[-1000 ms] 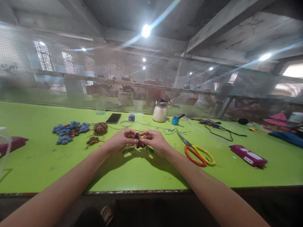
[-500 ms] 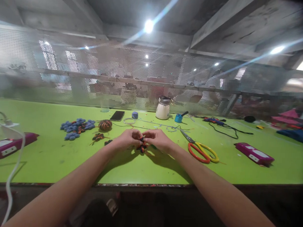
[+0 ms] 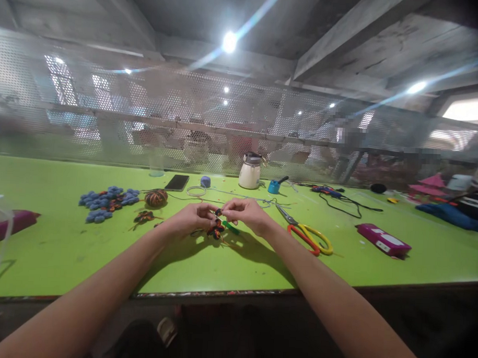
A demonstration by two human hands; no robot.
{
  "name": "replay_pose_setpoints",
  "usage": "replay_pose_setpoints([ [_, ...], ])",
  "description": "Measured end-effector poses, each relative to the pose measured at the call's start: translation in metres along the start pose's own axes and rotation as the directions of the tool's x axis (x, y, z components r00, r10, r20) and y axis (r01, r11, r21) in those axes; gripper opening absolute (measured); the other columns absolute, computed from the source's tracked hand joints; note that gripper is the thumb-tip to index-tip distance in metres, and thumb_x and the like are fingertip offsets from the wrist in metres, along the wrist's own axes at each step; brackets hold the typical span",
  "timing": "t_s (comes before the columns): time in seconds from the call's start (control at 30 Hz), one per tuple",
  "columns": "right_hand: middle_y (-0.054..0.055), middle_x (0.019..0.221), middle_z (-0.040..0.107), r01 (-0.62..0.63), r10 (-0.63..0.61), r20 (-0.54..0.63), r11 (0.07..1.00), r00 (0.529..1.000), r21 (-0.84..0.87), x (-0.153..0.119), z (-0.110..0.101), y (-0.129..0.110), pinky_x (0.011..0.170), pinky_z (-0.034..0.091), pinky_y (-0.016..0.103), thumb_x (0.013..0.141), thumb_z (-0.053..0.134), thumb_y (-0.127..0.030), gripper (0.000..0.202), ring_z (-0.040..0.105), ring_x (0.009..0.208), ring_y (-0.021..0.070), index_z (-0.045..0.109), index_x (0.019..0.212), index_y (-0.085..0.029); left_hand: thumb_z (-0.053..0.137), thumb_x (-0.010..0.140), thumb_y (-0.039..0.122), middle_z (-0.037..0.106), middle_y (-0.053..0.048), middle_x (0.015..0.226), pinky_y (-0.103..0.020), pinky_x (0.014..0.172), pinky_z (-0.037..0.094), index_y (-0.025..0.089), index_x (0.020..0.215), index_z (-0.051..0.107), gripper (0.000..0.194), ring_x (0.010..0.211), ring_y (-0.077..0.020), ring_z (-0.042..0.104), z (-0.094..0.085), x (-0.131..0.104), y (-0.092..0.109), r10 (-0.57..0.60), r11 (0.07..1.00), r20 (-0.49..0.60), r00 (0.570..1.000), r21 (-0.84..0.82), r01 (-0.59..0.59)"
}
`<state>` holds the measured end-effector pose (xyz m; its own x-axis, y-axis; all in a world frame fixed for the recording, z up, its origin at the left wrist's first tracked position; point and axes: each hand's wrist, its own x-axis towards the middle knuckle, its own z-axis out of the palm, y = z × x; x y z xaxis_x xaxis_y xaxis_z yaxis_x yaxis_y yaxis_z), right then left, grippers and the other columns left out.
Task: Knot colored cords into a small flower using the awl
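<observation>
My left hand [image 3: 198, 218] is closed, its thumb and fingers pinching a small crocheted piece [image 3: 215, 231] of dark and orange-red yarn. Opposite it, my right hand [image 3: 245, 215] pinches at the upper edge of the same piece; its fingertips partly hide the yarn there. A crochet hook with a green handle [image 3: 231, 228] slants below my right fingers, its thin shaft running toward the piece. Loose yarn ends hang beneath. To the left lie a similar dark and orange crocheted piece [image 3: 144, 216] and a ball of variegated yarn [image 3: 156, 198].
Blue crocheted flowers [image 3: 100, 203] lie at the left, near a phone [image 3: 177, 182]. Scissors [image 3: 305, 233] with red and yellow handles rest right of my hands. Behind stand a cream jug [image 3: 249, 174] and a blue pot [image 3: 274, 187]. A purple packet [image 3: 384, 240] lies farther right.
My hands have parted slightly at the fingertips, and the hook's green handle now shows more clearly. The whole view has shifted, so things on the table appear farther left.
</observation>
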<state>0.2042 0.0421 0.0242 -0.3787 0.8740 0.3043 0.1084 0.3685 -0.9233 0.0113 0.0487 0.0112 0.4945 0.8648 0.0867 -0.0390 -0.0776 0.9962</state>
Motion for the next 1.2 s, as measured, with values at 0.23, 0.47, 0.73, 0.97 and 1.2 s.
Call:
replay_pose_setpoints([
  [0.23,0.003,0.061,0.064,-0.014,-0.003,0.058,0.961,0.998,0.276,-0.003,0.000,-0.005,0.051,0.042,0.024,0.064,0.076,-0.031,0.024,0.054,0.052,0.0097,0.065,0.072,-0.011,0.072,0.059,0.008,0.065,-0.005,0.067,-0.024,0.047,0.039,0.014,0.093,0.063,0.035,0.052,-0.0123,0.056,-0.006,0.007,-0.009,-0.067,0.998,-0.131,0.989,-0.028,0.064],
  [0.47,0.006,0.073,0.070,-0.114,-0.013,0.338,0.929,0.941,0.353,-0.012,-0.004,-0.010,0.047,0.041,0.022,0.067,0.074,-0.031,0.022,0.056,0.051,0.0095,0.062,0.073,-0.014,0.067,0.063,0.007,0.061,-0.002,0.069,-0.026,0.052,0.044,0.017,0.097,0.056,0.037,0.055,-0.0114,0.054,-0.023,0.011,-0.009,0.010,0.998,-0.566,0.824,-0.050,-0.046],
  [0.73,0.002,0.060,0.064,-0.022,0.035,0.277,0.999,0.960,-0.048,-0.007,0.004,-0.005,0.044,0.037,0.019,0.071,0.068,-0.033,0.022,0.048,0.046,0.0069,0.066,0.075,-0.011,0.070,0.063,0.005,0.063,-0.003,0.069,-0.025,0.059,0.048,0.017,0.100,0.054,0.043,0.062,-0.0129,0.061,-0.007,0.008,-0.007,-0.021,0.990,-0.242,0.970,-0.142,-0.014],
  [0.97,0.001,0.058,0.062,0.141,-0.078,0.183,0.921,0.980,-0.362,0.002,0.006,0.013,0.050,0.039,0.021,0.076,0.061,-0.023,0.013,0.051,0.050,0.0094,0.066,0.071,-0.013,0.075,0.064,0.019,0.067,-0.004,0.072,-0.023,0.059,0.046,0.015,0.084,0.060,0.025,0.062,-0.0120,0.062,-0.003,0.007,-0.009,-0.002,0.995,-0.004,1.000,-0.099,0.001],
  [1.2,0.002,0.059,0.063,0.171,-0.139,0.104,0.879,0.985,-0.445,0.002,0.005,0.011,0.051,0.038,0.022,0.075,0.063,-0.018,0.007,0.053,0.052,0.0107,0.068,0.074,-0.014,0.072,0.064,0.011,0.066,-0.004,0.069,-0.022,0.054,0.042,0.014,0.084,0.062,0.022,0.060,-0.0117,0.061,0.001,0.003,-0.003,-0.022,0.995,-0.029,0.999,-0.102,0.019],
])
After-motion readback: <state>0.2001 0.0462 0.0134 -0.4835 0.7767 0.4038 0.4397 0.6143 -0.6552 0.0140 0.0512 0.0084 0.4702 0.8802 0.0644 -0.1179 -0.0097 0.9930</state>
